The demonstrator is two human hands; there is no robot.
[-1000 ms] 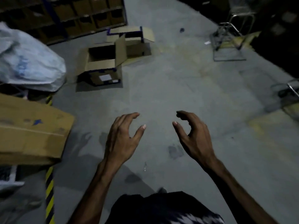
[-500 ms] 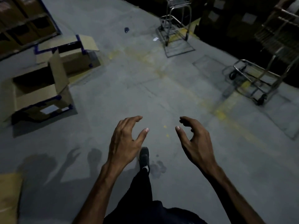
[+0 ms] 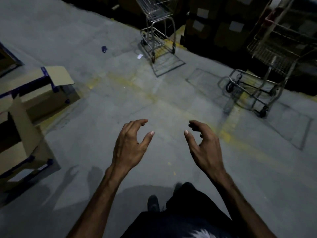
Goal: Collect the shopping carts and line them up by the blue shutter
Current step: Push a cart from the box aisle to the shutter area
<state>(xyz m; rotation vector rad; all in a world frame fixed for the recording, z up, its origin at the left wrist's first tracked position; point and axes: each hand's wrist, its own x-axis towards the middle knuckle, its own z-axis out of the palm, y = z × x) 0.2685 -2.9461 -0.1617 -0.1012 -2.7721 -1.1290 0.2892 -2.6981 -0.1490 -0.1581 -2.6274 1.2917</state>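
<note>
Grey concrete floor (image 3: 106,117) carries two wire carts: one cart (image 3: 157,30) at twelve o'clock, a second cart (image 3: 267,66) at two o'clock, well apart. The left hand (image 3: 130,145) and right hand (image 3: 205,145) hover empty at centre, fingers loosely curled, touching nothing. Open cardboard boxes (image 3: 34,103) sit at nine o'clock.

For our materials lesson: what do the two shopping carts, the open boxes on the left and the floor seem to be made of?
Far shopping cart and near shopping cart: bare metal wire and tubing by the look, with a grey sheen and thin mesh baskets; likely steel. Open boxes: brown matt cardboard with folded flaps and blue tape along the edges. Floor: probably smooth grey concrete, with worn yellow painted lines.
</note>
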